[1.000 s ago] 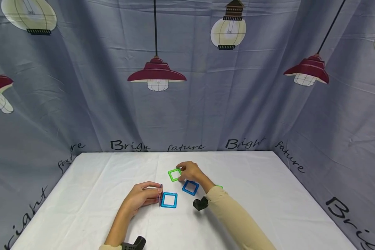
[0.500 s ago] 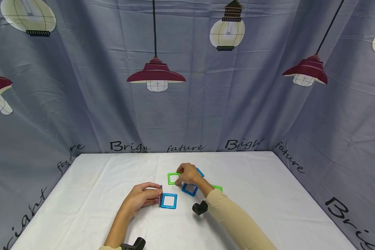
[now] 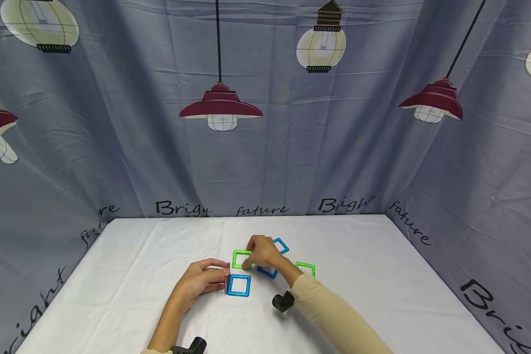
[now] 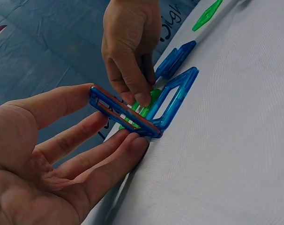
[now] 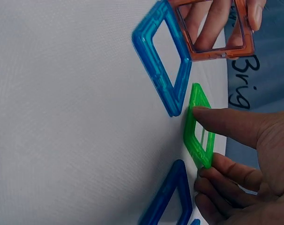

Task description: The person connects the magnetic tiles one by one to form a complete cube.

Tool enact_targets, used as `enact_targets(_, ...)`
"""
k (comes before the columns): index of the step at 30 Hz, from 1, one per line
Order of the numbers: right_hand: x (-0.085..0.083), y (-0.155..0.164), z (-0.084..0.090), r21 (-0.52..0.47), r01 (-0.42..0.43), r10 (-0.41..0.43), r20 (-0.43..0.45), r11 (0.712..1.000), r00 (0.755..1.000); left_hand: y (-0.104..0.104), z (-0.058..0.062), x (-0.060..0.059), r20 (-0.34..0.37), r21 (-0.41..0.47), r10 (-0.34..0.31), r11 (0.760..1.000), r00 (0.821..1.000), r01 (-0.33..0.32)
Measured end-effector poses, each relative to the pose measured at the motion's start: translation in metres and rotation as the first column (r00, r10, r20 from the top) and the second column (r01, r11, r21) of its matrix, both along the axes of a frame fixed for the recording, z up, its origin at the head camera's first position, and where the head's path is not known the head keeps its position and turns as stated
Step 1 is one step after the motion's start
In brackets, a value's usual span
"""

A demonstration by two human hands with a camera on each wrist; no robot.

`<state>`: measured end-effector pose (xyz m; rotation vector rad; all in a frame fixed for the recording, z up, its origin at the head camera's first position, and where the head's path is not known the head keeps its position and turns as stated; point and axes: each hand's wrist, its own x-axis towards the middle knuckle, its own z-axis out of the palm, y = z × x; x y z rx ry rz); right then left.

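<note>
My left hand [image 3: 198, 281] pinches an upright square magnetic tile between its fingertips at the upper and lower edges. That tile shows an orange frame [image 5: 248, 44] in the right wrist view and blue beside the orange in the left wrist view. At its foot a light blue square tile [image 3: 239, 294] lies flat, one side along it. My right hand [image 3: 264, 253] holds a green square tile [image 5: 190, 136], thumb on its frame and fingers at the far edge. The green tile is just behind the light blue one, low over the table.
A darker blue tile [image 3: 267, 274] lies partly hidden under the right hand. Behind it is another blue tile [image 3: 284, 248], and a second green tile [image 3: 313, 269] lies by the right sleeve. White cloth covers the table [image 3: 371, 295]; a printed curtain [image 3: 265, 162] hangs behind.
My right hand has moved the green tile toward me and slightly left, turning it square to the light blue tile. The left hand keeps still with the upright tile.
</note>
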<state>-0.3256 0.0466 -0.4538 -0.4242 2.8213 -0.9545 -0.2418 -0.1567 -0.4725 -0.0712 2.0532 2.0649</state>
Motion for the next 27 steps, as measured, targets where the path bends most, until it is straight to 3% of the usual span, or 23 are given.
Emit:
enact_targets(16, 0.009, 0.004, 0.000, 0.024, -0.016, 0.016, 0.008, 1.000, 1.000, 0.001, 0.000, 0.002, 0.002, -0.013, -0.003, 1.000, 1.000, 0.003)
enact_targets(27, 0.013, 0.005, 0.001, 0.059, -0.038, 0.040, -0.036, 0.998, 0.999, 0.001, 0.001, 0.002, -0.007, -0.010, -0.007, 1.000, 1.000, 0.006)
